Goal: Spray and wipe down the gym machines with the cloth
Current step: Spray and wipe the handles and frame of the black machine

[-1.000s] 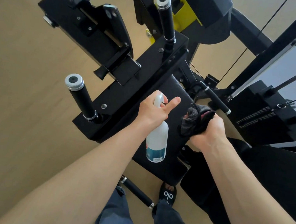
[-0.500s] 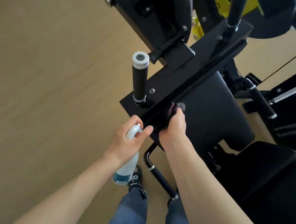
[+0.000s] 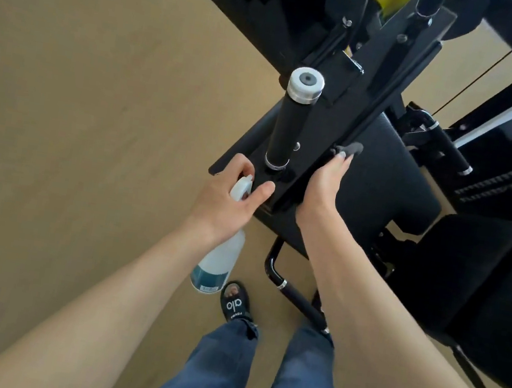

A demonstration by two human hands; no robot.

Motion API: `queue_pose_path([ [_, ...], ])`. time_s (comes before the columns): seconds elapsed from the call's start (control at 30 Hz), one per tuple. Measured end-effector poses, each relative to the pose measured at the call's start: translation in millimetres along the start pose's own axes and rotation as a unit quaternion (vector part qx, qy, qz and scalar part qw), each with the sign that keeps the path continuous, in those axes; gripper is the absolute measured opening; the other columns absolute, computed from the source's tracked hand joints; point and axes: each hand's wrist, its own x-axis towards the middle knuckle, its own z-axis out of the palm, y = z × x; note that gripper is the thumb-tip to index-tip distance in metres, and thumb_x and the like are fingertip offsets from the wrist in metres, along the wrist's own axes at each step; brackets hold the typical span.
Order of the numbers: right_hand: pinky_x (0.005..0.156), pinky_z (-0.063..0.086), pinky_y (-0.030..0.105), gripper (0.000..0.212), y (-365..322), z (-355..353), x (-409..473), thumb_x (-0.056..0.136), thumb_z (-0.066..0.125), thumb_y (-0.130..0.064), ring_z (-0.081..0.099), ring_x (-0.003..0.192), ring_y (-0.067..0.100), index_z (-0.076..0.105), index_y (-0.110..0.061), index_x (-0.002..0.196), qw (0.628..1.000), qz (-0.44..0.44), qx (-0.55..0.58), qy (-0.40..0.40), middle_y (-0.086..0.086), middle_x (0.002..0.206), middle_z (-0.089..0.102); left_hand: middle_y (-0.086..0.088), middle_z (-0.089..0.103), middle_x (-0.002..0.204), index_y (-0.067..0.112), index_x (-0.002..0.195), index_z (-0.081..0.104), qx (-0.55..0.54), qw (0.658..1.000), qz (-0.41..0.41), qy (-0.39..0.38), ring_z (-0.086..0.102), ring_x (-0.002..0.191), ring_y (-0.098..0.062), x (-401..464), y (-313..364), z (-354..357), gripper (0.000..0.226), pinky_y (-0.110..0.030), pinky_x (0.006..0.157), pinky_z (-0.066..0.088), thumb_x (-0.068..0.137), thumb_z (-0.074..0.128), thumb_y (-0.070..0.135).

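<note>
My left hand [image 3: 228, 203] grips a white spray bottle [image 3: 219, 261] by its trigger head, the bottle hanging down beside the near corner of the black gym machine [image 3: 378, 79]. My right hand [image 3: 324, 184] lies along the edge of the machine's black bar, fingers extended, pressing a dark grey cloth [image 3: 351, 149] against it; only the cloth's end shows past the fingertips. A black upright handle with a silver cap [image 3: 294, 116] stands between my two hands. The padded seat [image 3: 389, 184] lies just right of my right hand.
A weight stack [image 3: 509, 178] and cable stand at the right. A low black foot bar [image 3: 293, 292] runs near my sandalled foot [image 3: 234, 303]. Another black pad [image 3: 482, 294] fills the lower right. Tan floor spreads to the left.
My right hand has slid the cloth further along the bar, fingers now stretched out. My left hand with the bottle has come up closer to the machine's corner. The view has shifted.
</note>
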Motion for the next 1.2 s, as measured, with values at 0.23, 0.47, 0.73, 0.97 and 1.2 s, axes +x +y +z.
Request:
queue_pose_path([
  [0.23, 0.122, 0.027, 0.048, 0.05, 16, 3, -35, 0.108, 0.022, -0.05, 0.034, 0.147, 0.021, 0.009, -0.055, 0.156, 1.0, -0.016, -0.001, 0.001, -0.009, 0.165, 0.028, 0.003, 0.057, 0.075, 0.031, 0.093, 0.041, -0.006, 1.0, 0.007, -0.027, 0.063, 0.067, -0.023, 8, -6, -3, 0.031, -0.037, 0.07, 0.056, 0.097, 0.067, 0.047],
  [0.47, 0.116, 0.036, 0.044, 0.048, 60, 5, -84, 0.106, 0.026, -0.051, 0.043, 0.14, 0.016, 0.017, -0.058, 0.153, 0.998, 0.051, 0.032, 0.001, -0.013, 0.156, 0.041, 0.005, 0.056, 0.071, 0.031, 0.093, 0.041, -0.016, 0.999, 0.011, -0.04, 0.06, 0.056, -0.013, 8, -5, -5, 0.03, -0.032, 0.064, 0.054, 0.098, 0.067, 0.044],
  [0.73, 0.097, 0.055, 0.05, 0.048, -10, -3, -3, 0.097, 0.049, -0.045, 0.069, 0.111, 0.034, 0.065, -0.014, 0.13, 0.994, 0.075, 0.073, 0.012, 0.012, 0.126, 0.07, 0.003, 0.057, 0.077, 0.029, 0.096, 0.041, 0.003, 0.999, 0.002, -0.044, 0.057, 0.055, -0.008, 7, -5, -7, 0.03, -0.021, 0.057, 0.042, 0.1, 0.064, 0.048],
  [0.97, 0.082, 0.06, 0.043, 0.062, 24, -2, -44, 0.095, 0.042, -0.073, 0.074, 0.097, 0.028, 0.07, -0.023, 0.119, 0.983, 0.134, 0.121, 0.014, 0.004, 0.105, 0.077, 0.003, 0.056, 0.076, 0.028, 0.094, 0.041, -0.027, 0.999, 0.003, -0.039, 0.057, 0.055, -0.013, 10, -6, -5, 0.032, -0.026, 0.062, 0.047, 0.097, 0.067, 0.046],
  [1.2, 0.084, 0.058, 0.05, 0.047, 18, 0, -65, 0.1, 0.043, -0.05, 0.074, 0.094, 0.037, 0.071, -0.014, 0.114, 0.977, 0.18, 0.115, 0.018, 0.014, 0.108, 0.076, 0.0, 0.058, 0.078, 0.028, 0.095, 0.041, -0.029, 0.999, -0.009, -0.032, 0.061, 0.057, -0.015, 8, -4, -3, 0.032, -0.028, 0.063, 0.051, 0.098, 0.067, 0.045],
])
